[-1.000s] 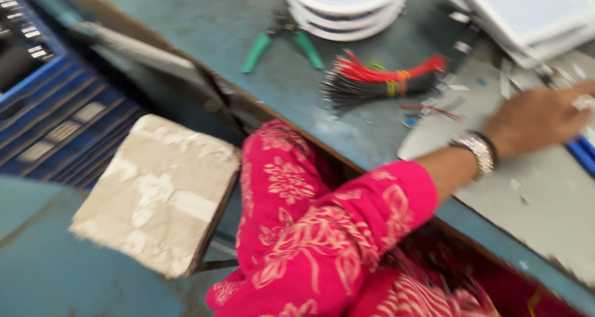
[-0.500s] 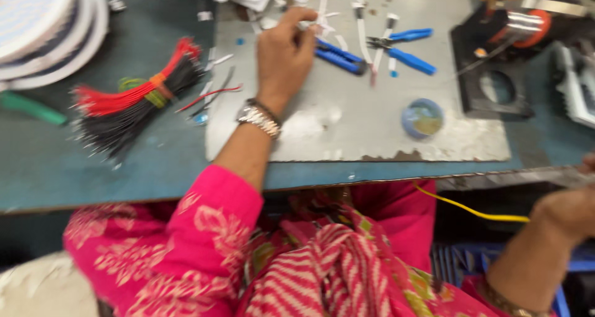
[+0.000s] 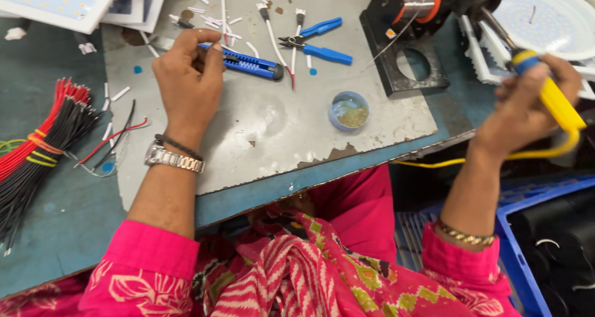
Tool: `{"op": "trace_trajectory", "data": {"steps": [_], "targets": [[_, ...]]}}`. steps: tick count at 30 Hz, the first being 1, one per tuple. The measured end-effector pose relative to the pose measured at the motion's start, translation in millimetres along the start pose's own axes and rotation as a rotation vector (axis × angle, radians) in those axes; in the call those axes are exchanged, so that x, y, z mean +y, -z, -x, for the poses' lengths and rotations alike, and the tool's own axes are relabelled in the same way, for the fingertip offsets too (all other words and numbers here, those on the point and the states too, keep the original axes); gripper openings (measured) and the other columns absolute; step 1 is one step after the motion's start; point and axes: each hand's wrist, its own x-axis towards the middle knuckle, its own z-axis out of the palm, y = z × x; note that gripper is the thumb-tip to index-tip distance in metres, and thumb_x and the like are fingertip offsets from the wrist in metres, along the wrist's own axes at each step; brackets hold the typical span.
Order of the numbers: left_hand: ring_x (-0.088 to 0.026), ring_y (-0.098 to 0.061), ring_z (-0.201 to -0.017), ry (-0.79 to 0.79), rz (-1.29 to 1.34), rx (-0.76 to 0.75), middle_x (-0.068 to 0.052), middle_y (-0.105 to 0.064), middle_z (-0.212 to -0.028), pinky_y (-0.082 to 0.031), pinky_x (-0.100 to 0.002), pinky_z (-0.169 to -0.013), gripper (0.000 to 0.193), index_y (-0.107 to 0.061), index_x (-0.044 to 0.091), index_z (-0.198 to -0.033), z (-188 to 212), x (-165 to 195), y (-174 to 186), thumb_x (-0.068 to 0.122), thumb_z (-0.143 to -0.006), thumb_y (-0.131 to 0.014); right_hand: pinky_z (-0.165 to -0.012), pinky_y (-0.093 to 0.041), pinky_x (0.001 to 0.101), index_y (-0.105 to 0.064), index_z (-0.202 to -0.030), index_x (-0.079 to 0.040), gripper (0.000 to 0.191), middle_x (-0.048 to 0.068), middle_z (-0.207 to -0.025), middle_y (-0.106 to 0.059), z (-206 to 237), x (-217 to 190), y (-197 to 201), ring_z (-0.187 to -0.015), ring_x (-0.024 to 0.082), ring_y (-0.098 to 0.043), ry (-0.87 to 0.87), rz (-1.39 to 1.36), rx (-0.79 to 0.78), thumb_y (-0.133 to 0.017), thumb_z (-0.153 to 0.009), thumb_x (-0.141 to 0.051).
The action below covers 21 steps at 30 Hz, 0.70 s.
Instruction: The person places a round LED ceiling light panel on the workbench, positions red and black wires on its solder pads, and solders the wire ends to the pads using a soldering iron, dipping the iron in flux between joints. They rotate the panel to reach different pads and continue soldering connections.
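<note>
left hand (image 3: 189, 75) now curled by blue knife (image 3: 251, 64), grip seems empty | right hand (image 3: 527, 109) came up, grip closed on yellow soldering iron (image 3: 551, 97) | soldering seems ready

Wire bundle (image 3: 37, 149) — blue cutters (image 3: 313, 41).

The soldering iron (image 3: 548, 91) has a yellow handle with a blue band near its dark metal shaft, held tilted in the right hand (image 3: 524, 109), tip toward the upper left beside the black stand; its yellow cord trails left below the hand; the blue utility knife (image 3: 248, 63) lies flat on the grey sheet, its left end under the left hand's (image 3: 189, 81) fingertips.
</note>
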Motion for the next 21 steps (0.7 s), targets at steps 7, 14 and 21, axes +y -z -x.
{"op": "trace_trajectory", "data": {"steps": [7, 14, 21], "targets": [[-0.007, -0.067, -0.070, 0.026, 0.055, -0.035, -0.004, -0.070, -0.079, -0.045, -0.023, -0.060, 0.007, -0.071, -0.001, -0.113, 2, -2, 2, 0.001, -0.107, -0.068, -0.063, -0.053, 0.0192, -0.053, -0.146, -0.011, 0.045, 0.006, -0.116, -0.071, -16, 6, -52, -0.085, 0.009, -0.070, -0.291, -0.109, -0.168, -0.065, -0.111, -0.036], [-0.006, -0.066, -0.067, 0.109, 0.073, -0.073, -0.004, -0.070, -0.079, -0.048, -0.022, -0.056, 0.009, -0.071, -0.001, -0.114, 1, 5, 2, 0.001, -0.106, -0.066, -0.085, -0.059, 0.0259, -0.047, -0.149, -0.004, 0.050, 0.013, -0.136, -0.067, 31, -57, -44, -0.111, 0.021, -0.067, -1.034, -1.050, -0.494, -0.065, -0.105, -0.021], [-0.009, -0.071, -0.073, 0.031, 0.015, -0.131, -0.005, -0.071, -0.080, -0.049, -0.022, -0.062, 0.008, -0.072, -0.001, -0.115, 9, 9, -2, 0.002, -0.108, -0.068, -0.081, -0.060, 0.0362, -0.068, -0.127, 0.001, 0.030, 0.016, -0.106, -0.073, -55, -52, 69, -0.090, 0.023, -0.070, -0.311, -0.293, -0.521, -0.070, -0.101, -0.015]]}}
